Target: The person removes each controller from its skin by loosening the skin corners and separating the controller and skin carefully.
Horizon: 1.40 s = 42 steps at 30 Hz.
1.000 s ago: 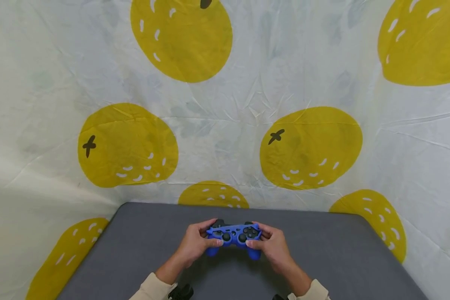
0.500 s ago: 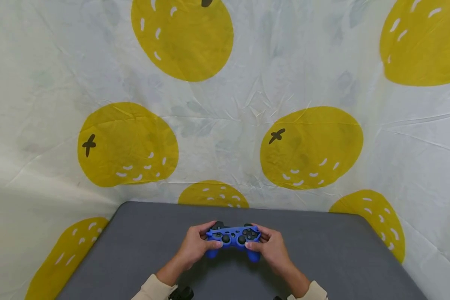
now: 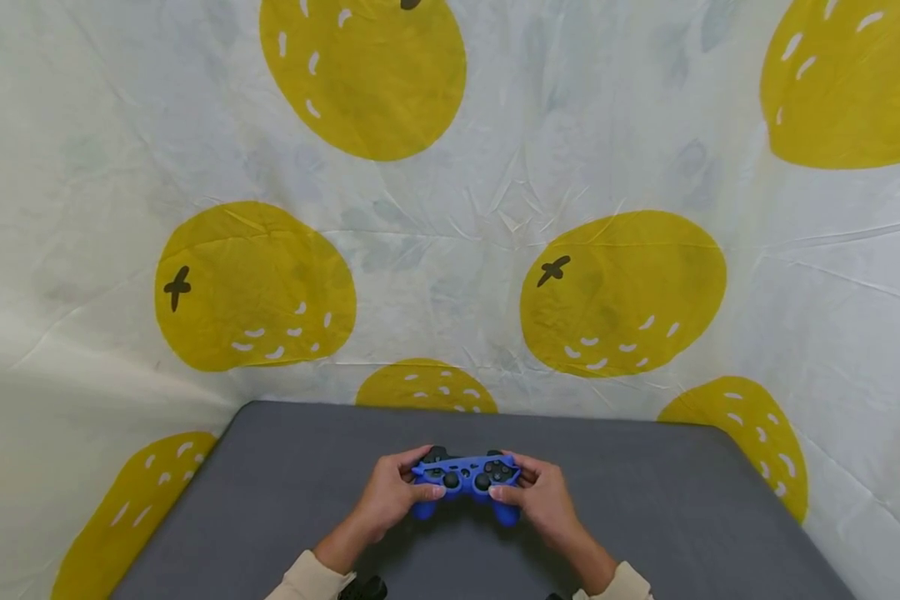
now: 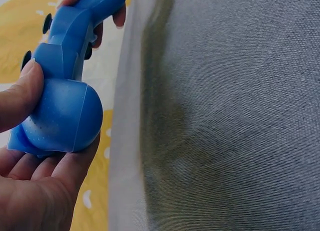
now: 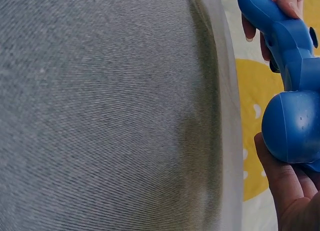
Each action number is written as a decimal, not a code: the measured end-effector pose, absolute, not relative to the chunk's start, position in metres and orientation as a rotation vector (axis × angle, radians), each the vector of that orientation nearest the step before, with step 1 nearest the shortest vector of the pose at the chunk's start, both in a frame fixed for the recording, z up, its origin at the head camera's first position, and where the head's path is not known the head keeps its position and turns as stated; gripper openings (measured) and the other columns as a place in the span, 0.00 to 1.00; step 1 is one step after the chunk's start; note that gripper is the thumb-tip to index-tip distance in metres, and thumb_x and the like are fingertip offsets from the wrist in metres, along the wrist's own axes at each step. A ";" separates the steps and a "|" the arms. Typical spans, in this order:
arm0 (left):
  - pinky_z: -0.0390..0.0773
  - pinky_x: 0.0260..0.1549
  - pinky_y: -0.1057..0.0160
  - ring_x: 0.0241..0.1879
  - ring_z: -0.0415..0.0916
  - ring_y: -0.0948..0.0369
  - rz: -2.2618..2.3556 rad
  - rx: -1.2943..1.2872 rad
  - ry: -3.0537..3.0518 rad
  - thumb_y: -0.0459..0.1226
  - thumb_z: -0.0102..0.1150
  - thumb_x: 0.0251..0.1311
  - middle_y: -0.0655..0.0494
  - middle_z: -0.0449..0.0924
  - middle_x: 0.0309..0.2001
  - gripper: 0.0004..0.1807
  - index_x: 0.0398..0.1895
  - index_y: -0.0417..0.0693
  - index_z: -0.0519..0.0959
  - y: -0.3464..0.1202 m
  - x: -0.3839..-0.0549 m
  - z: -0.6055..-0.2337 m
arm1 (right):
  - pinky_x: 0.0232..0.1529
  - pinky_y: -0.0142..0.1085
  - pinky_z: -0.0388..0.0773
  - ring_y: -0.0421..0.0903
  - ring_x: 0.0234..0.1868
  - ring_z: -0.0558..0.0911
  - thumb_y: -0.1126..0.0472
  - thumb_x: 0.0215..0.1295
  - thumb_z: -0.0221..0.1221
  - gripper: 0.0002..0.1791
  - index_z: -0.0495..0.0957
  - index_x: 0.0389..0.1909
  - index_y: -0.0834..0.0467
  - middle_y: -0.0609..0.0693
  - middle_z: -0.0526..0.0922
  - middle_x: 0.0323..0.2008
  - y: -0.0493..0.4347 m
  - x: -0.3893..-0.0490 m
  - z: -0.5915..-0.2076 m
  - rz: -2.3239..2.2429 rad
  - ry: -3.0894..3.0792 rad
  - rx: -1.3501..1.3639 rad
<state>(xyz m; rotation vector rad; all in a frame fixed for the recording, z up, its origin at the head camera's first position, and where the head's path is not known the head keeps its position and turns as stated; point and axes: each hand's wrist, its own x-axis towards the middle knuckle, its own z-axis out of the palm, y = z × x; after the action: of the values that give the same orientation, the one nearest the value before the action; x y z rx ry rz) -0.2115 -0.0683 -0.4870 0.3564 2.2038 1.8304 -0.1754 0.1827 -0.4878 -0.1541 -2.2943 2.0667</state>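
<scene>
A game controller [image 3: 466, 477] in a blue sleeve, with black sticks and buttons, is held between both hands above the grey surface. My left hand [image 3: 390, 493] grips its left end, thumb by the left stick and fingers behind. On the other end my right hand [image 3: 547, 498] grips in the same way, thumb below the buttons. In the left wrist view the controller's rounded blue handle [image 4: 62, 116] sits between thumb and curled fingers. The right wrist view shows the other blue handle [image 5: 295, 126] above the right fingers; that thumb is out of frame.
A grey cloth-covered table [image 3: 285, 467] lies under the hands, with their shadow on it. Behind and at both sides hangs a white sheet [image 3: 435, 300] printed with big yellow fruit. Small black devices [image 3: 363, 588] show at the wrists beside cream sleeves [image 3: 311, 577].
The controller and both hands have shifted slightly down in the head view, and the controller's face tilts a little differently. Both grips stay the same.
</scene>
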 end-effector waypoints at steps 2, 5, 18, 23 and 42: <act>0.87 0.46 0.59 0.55 0.84 0.51 1.823 0.361 2.215 0.30 0.78 0.53 0.31 0.79 0.65 0.41 0.72 0.35 0.73 -0.069 -0.211 -0.489 | 0.46 0.31 0.86 0.58 0.57 0.87 0.78 0.48 0.75 0.35 0.78 0.62 0.75 0.72 0.83 0.58 0.182 -0.175 -0.489 2.059 -2.299 -0.162; 0.87 0.48 0.58 0.56 0.84 0.50 1.813 0.365 2.230 0.31 0.78 0.53 0.31 0.79 0.64 0.41 0.72 0.35 0.73 -0.069 -0.211 -0.490 | 0.45 0.31 0.86 0.57 0.56 0.87 0.78 0.48 0.76 0.35 0.78 0.61 0.75 0.72 0.83 0.57 0.181 -0.174 -0.492 2.049 -2.294 -0.168; 0.87 0.48 0.59 0.57 0.83 0.49 1.809 0.378 2.240 0.30 0.77 0.54 0.30 0.78 0.65 0.40 0.72 0.34 0.72 -0.070 -0.211 -0.501 | 0.41 0.28 0.85 0.53 0.49 0.90 0.78 0.45 0.76 0.35 0.80 0.59 0.75 0.71 0.86 0.53 0.180 -0.176 -0.502 2.031 -2.293 -0.164; 0.87 0.48 0.60 0.57 0.83 0.50 1.800 0.367 2.247 0.30 0.78 0.54 0.30 0.78 0.65 0.40 0.72 0.34 0.72 -0.070 -0.212 -0.505 | 0.41 0.27 0.84 0.52 0.48 0.90 0.78 0.44 0.77 0.34 0.81 0.57 0.75 0.69 0.87 0.51 0.179 -0.178 -0.505 1.988 -2.312 -0.181; 0.87 0.49 0.58 0.56 0.84 0.50 1.769 0.389 2.248 0.28 0.78 0.53 0.31 0.79 0.65 0.40 0.71 0.31 0.73 -0.069 -0.219 -0.512 | 0.33 0.30 0.80 0.46 0.37 0.86 0.72 0.39 0.82 0.30 0.86 0.48 0.71 0.61 0.90 0.42 0.181 -0.184 -0.506 1.753 -2.480 -0.257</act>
<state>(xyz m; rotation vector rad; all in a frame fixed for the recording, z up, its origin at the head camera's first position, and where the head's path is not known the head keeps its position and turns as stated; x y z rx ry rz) -0.2188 -0.0693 -0.5118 0.3894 2.2479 1.7689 -0.1839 0.1810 -0.5058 -0.2566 -2.4797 1.7525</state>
